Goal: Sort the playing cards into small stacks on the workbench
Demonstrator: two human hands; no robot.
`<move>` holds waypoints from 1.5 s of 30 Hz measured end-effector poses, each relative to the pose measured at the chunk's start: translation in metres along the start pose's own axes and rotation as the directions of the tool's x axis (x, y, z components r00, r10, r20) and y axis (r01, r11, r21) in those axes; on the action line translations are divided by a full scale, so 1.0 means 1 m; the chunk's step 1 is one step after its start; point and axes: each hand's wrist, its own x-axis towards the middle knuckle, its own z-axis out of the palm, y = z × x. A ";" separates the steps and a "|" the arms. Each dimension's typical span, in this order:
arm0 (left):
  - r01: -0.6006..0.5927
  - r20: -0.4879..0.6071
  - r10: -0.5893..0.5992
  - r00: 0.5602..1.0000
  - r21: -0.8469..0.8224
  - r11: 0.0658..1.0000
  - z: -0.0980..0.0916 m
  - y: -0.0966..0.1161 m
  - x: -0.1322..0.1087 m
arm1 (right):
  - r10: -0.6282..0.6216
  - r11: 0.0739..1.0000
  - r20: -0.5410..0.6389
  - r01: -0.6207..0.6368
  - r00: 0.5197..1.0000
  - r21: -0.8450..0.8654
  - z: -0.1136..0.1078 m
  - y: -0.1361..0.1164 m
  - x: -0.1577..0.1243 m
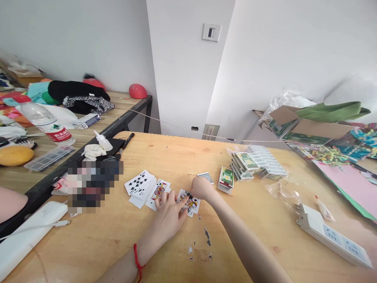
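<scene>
My left hand [168, 214], with a red string round the wrist, lies on the wooden table [123, 239] with its fingers spread flat over the edge of some playing cards [193, 203]. My right hand [201, 188] is curled in a pinch over the same face cards, holding something small and dark that I cannot make out. Left of my hands lie a face card [159, 190] and a fanned stack topped by a spade card [139, 184]. A card box [226, 178] stands just right of my right hand.
Stacked card boxes [256, 162] sit at the back right, with a white power strip [332, 235] and a small glue bottle [324, 208] nearer. Dark scraps [207, 236] dot the table in front. A power bank with cable [26, 232] lies left. A cluttered second table [118, 103] stands behind.
</scene>
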 end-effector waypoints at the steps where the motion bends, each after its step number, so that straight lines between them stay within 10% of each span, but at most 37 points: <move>1: -0.003 -0.010 0.003 1.000 -0.018 1.000 0.001 -0.001 0.000 | 0.002 1.000 -0.002 -0.002 1.000 0.016 0.000 0.001 -0.001; 7: 0.028 -0.155 -0.074 0.985 -0.279 0.960 0.010 -0.013 0.007 | -0.032 0.980 0.017 0.028 0.999 0.198 0.000 0.022 -0.005; 10: 0.077 -0.163 -0.235 0.958 -0.645 0.760 0.014 -0.014 0.011 | -0.005 0.847 -0.026 0.018 1.000 0.532 0.005 0.035 -0.009; 14: 0.310 0.262 -0.262 0.929 -0.936 0.166 0.011 -0.010 0.014 | -0.032 0.540 0.001 0.016 0.999 0.842 0.012 0.040 -0.021; 20: 0.486 0.481 -0.236 0.845 -0.873 -0.040 -0.005 -0.006 0.017 | -0.043 0.361 -0.016 0.030 0.999 0.932 0.017 0.033 -0.039; 26: 0.443 0.417 -0.229 0.879 -0.894 0.070 -0.007 -0.008 0.019 | -0.013 0.316 -0.047 0.049 0.999 0.948 0.026 0.032 -0.046; 35: 0.261 0.103 -0.266 0.958 -0.696 0.669 -0.006 -0.011 0.018 | -0.014 0.352 -0.171 0.165 0.985 0.921 0.039 0.016 -0.056; 45: 0.241 0.049 -0.267 0.962 -0.606 0.758 -0.002 -0.008 0.014 | 0.015 0.690 -0.348 0.242 0.937 0.682 0.038 -0.001 -0.076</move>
